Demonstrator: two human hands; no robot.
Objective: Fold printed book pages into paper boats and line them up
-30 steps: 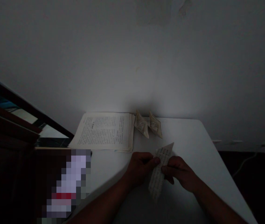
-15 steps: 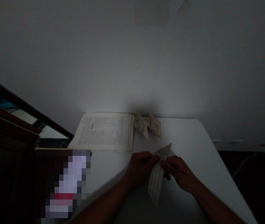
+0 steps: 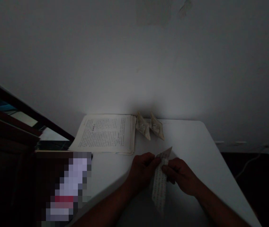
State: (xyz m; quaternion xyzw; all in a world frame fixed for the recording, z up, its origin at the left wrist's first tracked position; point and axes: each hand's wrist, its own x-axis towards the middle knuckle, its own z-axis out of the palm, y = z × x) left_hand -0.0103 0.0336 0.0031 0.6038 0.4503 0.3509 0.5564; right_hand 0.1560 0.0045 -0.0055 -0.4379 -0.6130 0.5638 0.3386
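Head view: low in the frame, right of centre, my left hand [image 3: 142,171] and right hand [image 3: 182,176] both have fingers clamped on the paper [image 3: 160,186], thumbs on its printed face. Two folded pieces [image 3: 143,128] sit above it, just right of the stack [image 3: 106,134] on the white table [image 3: 188,135].

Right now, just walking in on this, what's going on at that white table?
A person's left hand and right hand both grip a folded printed paper over the white table. Farther back, near the wall, two folded paper shapes sit side by side, just right of a stack of printed pages.
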